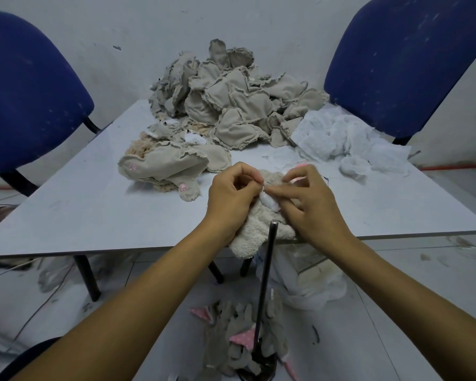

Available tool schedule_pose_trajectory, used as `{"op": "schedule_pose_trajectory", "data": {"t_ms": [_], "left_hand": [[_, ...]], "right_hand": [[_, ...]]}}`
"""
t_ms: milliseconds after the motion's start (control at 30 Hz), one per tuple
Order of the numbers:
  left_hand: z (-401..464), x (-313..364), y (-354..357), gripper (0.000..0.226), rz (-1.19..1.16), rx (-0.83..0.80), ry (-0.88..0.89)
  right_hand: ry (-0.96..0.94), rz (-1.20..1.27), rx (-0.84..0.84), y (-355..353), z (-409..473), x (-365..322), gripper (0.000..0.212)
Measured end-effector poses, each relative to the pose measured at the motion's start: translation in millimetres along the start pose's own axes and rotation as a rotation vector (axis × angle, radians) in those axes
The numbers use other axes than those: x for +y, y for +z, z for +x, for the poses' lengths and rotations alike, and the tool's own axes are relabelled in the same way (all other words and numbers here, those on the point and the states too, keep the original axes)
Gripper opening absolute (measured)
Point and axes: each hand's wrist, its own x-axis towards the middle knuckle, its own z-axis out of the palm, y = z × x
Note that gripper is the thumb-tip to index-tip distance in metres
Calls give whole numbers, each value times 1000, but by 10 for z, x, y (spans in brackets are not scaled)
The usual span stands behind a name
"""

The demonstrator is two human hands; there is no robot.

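Stuffing (270,201) in cloth (252,239) half under right hand (312,206).

Before you, the cream cloth piece (254,235) looks fleecy and nubby, its white stuffing (270,201) soft and fibrous. The beige pile (231,100) is matt cloth with frayed edges. The table (94,213) is smooth and matt, the rod (267,273) dark, glossy metal.

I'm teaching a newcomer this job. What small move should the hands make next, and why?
Probably tuck the white wad deeper into the cream fleece piece: the left hand pinches the fleece beside it, the right hand pinches the wad, and part of it shows outside.
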Motion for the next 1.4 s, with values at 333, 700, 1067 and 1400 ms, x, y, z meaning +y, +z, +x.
{"op": "schedule_pose_trajectory", "data": {"t_ms": [333,700,1067,1400], "left_hand": [[-12,-10,-16,32,13,27,13],[-54,-33,31,31,139,-51,85],[-42,-38,27,28,203,64,59],[-50,-38,28,27,203,57,114]], "right_hand": [[-51,-32,-135,-9,-38,-11,28],[16,-47,85,21,-42,-48,12],[45,-48,-147,-6,-46,-91,49],[-21,-67,-109,29,-38,-61,54]]}}
